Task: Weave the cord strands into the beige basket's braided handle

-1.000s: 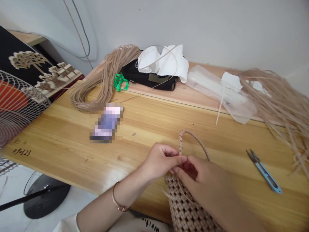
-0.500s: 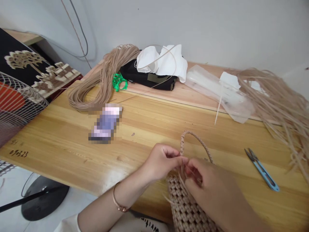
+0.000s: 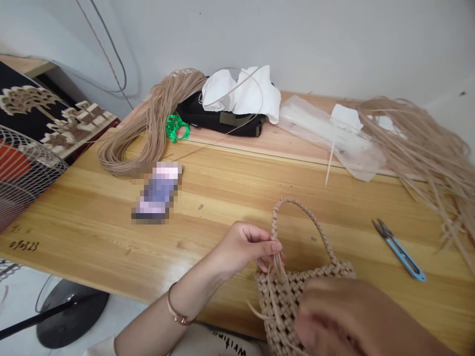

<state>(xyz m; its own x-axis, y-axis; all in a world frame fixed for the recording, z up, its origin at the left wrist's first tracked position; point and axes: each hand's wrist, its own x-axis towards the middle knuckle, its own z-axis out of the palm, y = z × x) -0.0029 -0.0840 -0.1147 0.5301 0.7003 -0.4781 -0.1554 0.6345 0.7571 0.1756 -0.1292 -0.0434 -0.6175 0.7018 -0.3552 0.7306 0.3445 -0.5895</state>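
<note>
Left fingers (image 3: pixel 272 246) pinch the handle (image 3: pixel 286 200) near the bag's rim (image 3: pixel 319 272), snips (image 3: pixel 396 248) well apart; right fingers (image 3: pixel 309 321) blurred, grip unclear.

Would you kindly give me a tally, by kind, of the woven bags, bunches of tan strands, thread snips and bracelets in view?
Woven bag: 1
Bunches of tan strands: 2 (left bunch, right bunch)
Thread snips: 1
Bracelet: 1
Total: 5
</note>
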